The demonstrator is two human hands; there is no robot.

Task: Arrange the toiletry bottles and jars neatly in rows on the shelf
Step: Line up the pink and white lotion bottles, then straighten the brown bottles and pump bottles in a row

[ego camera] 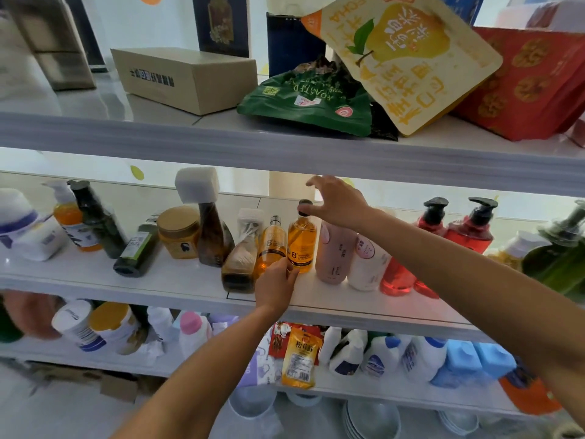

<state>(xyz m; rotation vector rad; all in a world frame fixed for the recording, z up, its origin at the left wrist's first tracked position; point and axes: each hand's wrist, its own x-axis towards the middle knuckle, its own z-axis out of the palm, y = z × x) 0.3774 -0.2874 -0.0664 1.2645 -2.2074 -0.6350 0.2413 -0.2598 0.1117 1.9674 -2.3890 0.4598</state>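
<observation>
Two amber bottles stand side by side on the middle shelf (364,307). My left hand (274,288) grips the base of the left amber bottle (271,243), which has a silver neck. My right hand (340,201) reaches in under the upper shelf; its thumb touches the black cap of the right amber bottle (302,243) and its fingers are spread. A pink bottle (332,256) and a white bottle (367,266) stand just right of them. Two brown bottles (211,231) with white caps, one leaning, sit to the left.
Further left are an orange jar (179,232), a lying dark green bottle (136,250), pump bottles and a white jar (28,231). Red pump bottles (470,231) and a green bottle (557,261) stand at right. The upper shelf (221,139) hangs low overhead with a box and snack bags.
</observation>
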